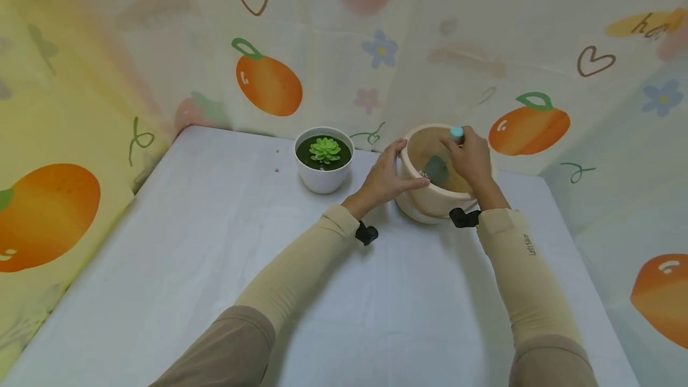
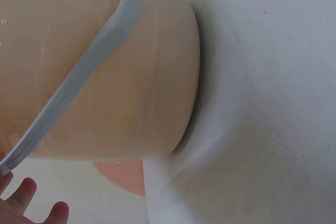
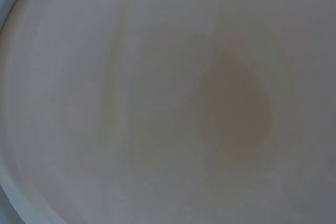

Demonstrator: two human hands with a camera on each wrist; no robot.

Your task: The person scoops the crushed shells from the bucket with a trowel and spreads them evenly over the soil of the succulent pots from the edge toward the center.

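Observation:
A beige bucket (image 1: pixel 435 199) with a pale grey handle (image 2: pixel 79 74) stands upright on the white-covered table. My left hand (image 1: pixel 384 178) rests against its left side, thumb stretched along the front rim; three fingertips (image 2: pixel 23 192) show spread in the left wrist view. My right hand (image 1: pixel 472 160), over the bucket's mouth, grips a small shovel by its handle, whose light blue end (image 1: pixel 457 132) sticks out above the fist. The dark grey-green blade (image 1: pixel 436 171) is inside the bucket. Its tip and the bucket's bottom are hidden. The right wrist view shows only a blurred bucket wall (image 3: pixel 168 103).
Left of the bucket stands a white pot (image 1: pixel 322 179) with a green succulent (image 1: pixel 325 150) in dark filling. Two tiny crumbs (image 1: pixel 276 170) lie left of it. A fruit-printed curtain (image 1: pixel 333 64) hangs close behind the table (image 1: pixel 215 208).

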